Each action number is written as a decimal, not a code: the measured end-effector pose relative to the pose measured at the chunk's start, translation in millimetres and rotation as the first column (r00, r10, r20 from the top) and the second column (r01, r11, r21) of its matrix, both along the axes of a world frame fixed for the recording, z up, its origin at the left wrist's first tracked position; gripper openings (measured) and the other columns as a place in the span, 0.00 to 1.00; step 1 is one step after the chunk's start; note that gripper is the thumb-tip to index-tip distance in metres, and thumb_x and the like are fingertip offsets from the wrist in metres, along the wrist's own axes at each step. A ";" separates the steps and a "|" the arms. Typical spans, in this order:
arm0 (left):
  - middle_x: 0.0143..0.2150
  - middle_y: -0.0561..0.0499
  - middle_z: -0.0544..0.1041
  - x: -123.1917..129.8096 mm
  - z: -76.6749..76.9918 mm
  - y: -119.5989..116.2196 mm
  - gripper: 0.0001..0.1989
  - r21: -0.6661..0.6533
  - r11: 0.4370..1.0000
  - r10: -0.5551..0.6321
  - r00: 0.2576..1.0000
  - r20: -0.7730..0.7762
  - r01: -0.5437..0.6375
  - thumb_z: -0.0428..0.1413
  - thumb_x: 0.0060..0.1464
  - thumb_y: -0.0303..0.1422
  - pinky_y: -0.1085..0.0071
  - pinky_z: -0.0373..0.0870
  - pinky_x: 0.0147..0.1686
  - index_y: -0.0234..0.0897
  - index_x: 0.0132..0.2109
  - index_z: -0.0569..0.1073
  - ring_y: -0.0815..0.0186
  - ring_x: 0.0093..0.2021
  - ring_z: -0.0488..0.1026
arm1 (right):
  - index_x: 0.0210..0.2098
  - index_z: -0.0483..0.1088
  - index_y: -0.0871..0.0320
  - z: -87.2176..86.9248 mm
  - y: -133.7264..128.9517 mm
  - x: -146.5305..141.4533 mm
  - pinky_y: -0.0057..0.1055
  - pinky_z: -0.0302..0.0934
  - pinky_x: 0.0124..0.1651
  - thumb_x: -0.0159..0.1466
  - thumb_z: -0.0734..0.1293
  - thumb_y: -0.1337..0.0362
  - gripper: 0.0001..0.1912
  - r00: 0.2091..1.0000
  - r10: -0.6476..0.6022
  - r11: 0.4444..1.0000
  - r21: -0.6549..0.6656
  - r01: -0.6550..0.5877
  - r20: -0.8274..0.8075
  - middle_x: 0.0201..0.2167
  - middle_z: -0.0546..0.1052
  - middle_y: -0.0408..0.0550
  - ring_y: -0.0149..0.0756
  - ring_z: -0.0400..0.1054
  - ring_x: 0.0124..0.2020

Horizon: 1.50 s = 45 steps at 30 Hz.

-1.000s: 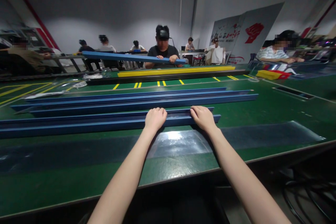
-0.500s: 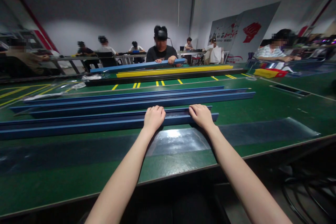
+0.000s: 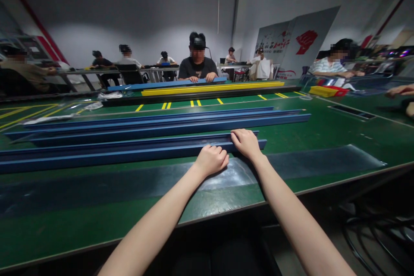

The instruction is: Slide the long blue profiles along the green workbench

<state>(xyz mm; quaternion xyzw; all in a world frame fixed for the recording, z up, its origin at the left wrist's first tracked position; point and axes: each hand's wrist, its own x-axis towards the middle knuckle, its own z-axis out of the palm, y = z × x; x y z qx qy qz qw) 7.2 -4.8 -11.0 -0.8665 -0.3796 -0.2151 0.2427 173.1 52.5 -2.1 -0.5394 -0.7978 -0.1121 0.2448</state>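
Observation:
A long blue channel-shaped profile lies on the green table, its right end in front of me. My right hand is closed over that profile near its right end, fingers curled into the channel. Just in front of the profile's near edge is my left hand, fingers curled and pressed together; whatever they may hold is hidden. Beneath the left hand, a strip of clear plastic film stretches along the table's near side. Several more blue profiles lie parallel just beyond.
Yellow and black profiles lie farther back, before a co-worker whose hands rest on another blue profile. A yellow tray and a dark flat panel are at the right. Another person's hand shows at the right edge.
My left hand has come off the profile's channel and moved right and toward me, closer to my right hand. My right hand stays on the profile. The co-worker opposite has lowered their blue profile.

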 end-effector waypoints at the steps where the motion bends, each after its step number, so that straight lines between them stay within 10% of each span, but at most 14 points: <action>1: 0.23 0.47 0.72 1.5 -2.3 0.3 0.15 -0.047 0.999 0.019 1.000 -0.010 -0.019 0.45 0.56 0.33 0.69 0.57 0.25 0.34 0.26 0.71 0.64 0.25 0.69 | 0.39 0.72 0.57 0.2 0.0 -0.1 0.29 0.52 0.46 0.65 0.53 0.62 0.17 1.000 0.001 1.000 -0.001 -0.001 0.000 0.40 0.76 0.48 0.34 0.67 0.43; 17: 0.25 0.39 0.77 5.1 -1.8 3.1 0.22 -0.238 0.951 0.200 0.980 -0.018 -0.198 0.42 0.59 0.37 0.70 0.61 0.22 0.29 0.29 0.75 0.58 0.25 0.74 | 0.39 0.72 0.57 2.6 -1.7 -0.6 0.30 0.52 0.46 0.64 0.54 0.62 0.15 1.000 0.016 1.000 -0.019 -0.016 -0.014 0.39 0.76 0.48 0.34 0.67 0.43; 32: 0.23 0.40 0.76 3.2 -3.7 6.8 0.21 -0.199 0.970 0.155 0.985 0.078 -0.136 0.43 0.59 0.36 0.70 0.59 0.22 0.30 0.26 0.74 0.60 0.24 0.74 | 0.39 0.71 0.57 1.1 -0.4 0.8 0.30 0.52 0.46 0.65 0.54 0.62 0.16 0.999 0.034 0.999 -0.020 -0.035 -0.016 0.39 0.76 0.48 0.34 0.67 0.43; 45: 0.25 0.43 0.76 -19.5 23.7 2.6 0.24 -0.164 0.928 0.360 0.920 0.154 -0.336 0.40 0.61 0.40 0.70 0.57 0.26 0.33 0.28 0.74 0.62 0.26 0.73 | 0.30 0.67 0.57 11.3 -22.3 -7.8 0.31 0.49 0.41 0.65 0.51 0.59 0.18 0.979 0.204 0.971 0.128 -0.201 -0.010 0.29 0.73 0.48 0.34 0.62 0.35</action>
